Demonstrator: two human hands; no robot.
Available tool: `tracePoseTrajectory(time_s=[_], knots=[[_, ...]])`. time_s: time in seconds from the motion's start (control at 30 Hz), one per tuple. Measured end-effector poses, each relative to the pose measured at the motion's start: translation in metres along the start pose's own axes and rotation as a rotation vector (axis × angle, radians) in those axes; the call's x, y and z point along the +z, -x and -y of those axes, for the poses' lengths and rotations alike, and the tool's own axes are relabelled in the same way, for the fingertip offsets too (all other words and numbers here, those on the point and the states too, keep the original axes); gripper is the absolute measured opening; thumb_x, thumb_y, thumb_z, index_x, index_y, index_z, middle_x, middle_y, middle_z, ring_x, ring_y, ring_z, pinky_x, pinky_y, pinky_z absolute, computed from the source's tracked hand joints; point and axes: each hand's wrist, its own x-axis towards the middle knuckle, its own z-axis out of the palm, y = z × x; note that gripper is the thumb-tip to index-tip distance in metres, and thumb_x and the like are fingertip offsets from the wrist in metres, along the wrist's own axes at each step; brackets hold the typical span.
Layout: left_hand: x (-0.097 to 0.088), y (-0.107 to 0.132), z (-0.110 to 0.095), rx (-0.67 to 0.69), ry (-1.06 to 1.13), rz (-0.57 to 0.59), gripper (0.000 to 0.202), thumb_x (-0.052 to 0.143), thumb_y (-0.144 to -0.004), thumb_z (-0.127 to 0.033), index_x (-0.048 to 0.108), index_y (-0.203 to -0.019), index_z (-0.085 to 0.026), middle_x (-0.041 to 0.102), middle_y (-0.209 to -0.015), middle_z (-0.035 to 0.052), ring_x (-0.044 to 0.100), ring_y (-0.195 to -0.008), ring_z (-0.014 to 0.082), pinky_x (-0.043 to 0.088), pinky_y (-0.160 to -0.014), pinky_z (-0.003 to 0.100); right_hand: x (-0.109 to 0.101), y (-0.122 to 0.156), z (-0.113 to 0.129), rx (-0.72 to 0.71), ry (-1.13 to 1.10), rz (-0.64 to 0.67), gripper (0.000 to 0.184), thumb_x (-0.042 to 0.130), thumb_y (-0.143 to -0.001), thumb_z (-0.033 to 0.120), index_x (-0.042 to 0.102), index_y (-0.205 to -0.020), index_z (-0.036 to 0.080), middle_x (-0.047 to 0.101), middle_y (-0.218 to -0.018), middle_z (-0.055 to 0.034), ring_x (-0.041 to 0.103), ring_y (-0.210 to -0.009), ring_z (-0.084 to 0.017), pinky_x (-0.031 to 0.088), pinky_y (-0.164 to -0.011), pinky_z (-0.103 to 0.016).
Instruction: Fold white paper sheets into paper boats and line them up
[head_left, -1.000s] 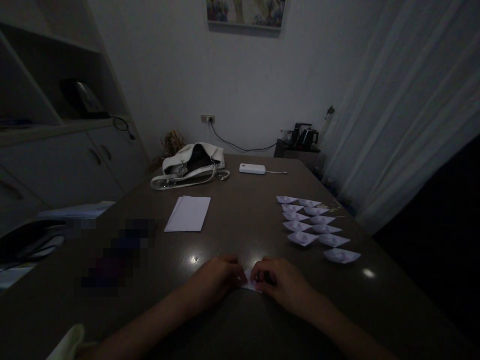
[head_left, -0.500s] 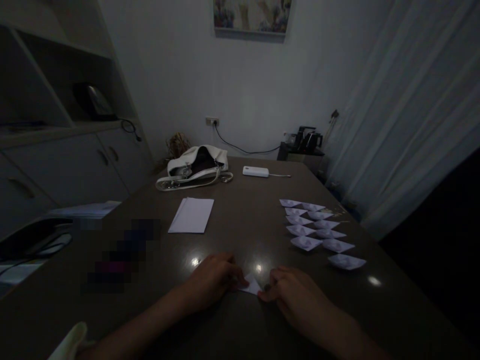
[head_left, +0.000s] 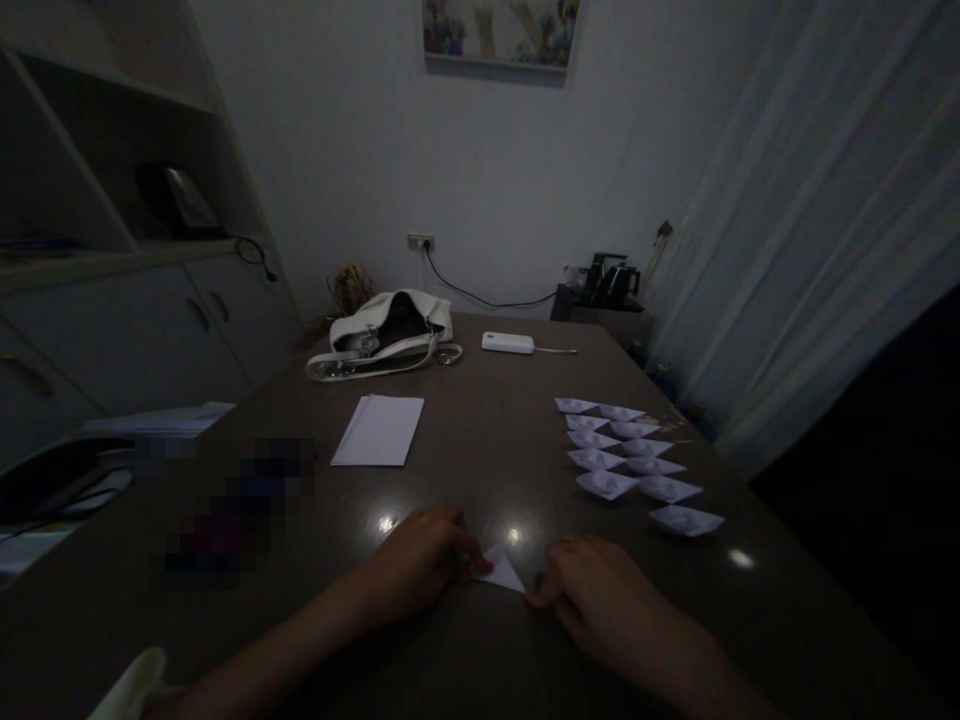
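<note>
By the left hand point(head_left: 424, 555), folded white paper point(head_left: 505, 573) is held near on the counter point(head_left: 480, 460); its right corner is touched by the right hand point(head_left: 607, 595), whether pinched cannot be told. Farther, paper boats point(head_left: 606, 486) are ranged right, paper sheets point(head_left: 380, 431) stacked left.

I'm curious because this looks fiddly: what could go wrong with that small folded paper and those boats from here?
The folded paper might slip or crease crookedly, since the left grip presses one side while the right grip is at the opposite corner. The paper boats sit close together, so a stray sweep of the right grip could bump several.
</note>
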Motion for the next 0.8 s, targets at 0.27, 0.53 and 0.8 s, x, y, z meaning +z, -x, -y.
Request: tracePoseTrajectory(time_s=[0.27,0.53,0.8], knots=[[0.001,0.002,0.003,0.190,0.035,0.041,0.019,0.065,-0.081,-0.028,0.063,-0.100,-0.023,0.056,-0.106,0.0052,0.055,-0.094,0.0207,0.042,-0.078,0.027,0.000,-0.012,-0.002,-0.105,-0.080,-0.049,0.014,0.057,-0.077,0.012,0.065,-0.082,0.021,0.065,-0.080,-0.0003,0.059,-0.071,-0.014,0.036,-0.061,-0.023],[0.014,-0.005,0.002,0.154,0.064,-0.048,0.011,0.054,-0.088,-0.023,0.058,-0.097,-0.019,0.061,-0.091,0.0037,0.057,-0.079,0.0166,0.041,-0.068,0.025,0.015,-0.022,-0.005,-0.047,-0.169,-0.107,0.018,0.072,-0.073,0.032,0.061,-0.080,0.019,0.064,-0.076,0.0007,0.056,-0.067,-0.014,0.029,-0.056,-0.023],[0.020,-0.004,-0.001,0.109,0.314,-0.046,0.013,0.058,-0.085,-0.023,0.055,-0.096,-0.018,0.063,-0.081,0.0005,0.057,-0.069,0.0132,0.040,-0.059,0.021,0.029,-0.033,0.003,-0.069,-0.437,-0.196,0.012,0.065,-0.079,0.028,0.063,-0.083,0.017,0.063,-0.073,-0.0004,0.057,-0.066,-0.013,0.037,-0.057,-0.022]])
